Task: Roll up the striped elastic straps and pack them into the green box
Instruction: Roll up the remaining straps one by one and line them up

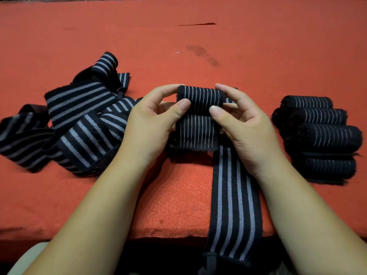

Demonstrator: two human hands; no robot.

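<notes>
A black strap with grey stripes is partly rolled at the table's middle. My left hand (153,120) and my right hand (240,124) pinch the ends of the roll (200,98) between thumbs and fingers. Its flat fine-striped part (195,132) lies just below the roll. A long wide-striped strap (234,201) runs from under my right hand toward me and hangs over the table's near edge. A loose pile of unrolled striped straps (79,120) lies to the left. Several rolled straps (317,135) lie stacked to the right. No green box is in view.
An orange-red cloth (198,46) covers the table, with a dark stain and a small slit farther back. The table's front edge (168,235) runs just below my forearms. A pale rounded object (25,259) shows at the bottom left.
</notes>
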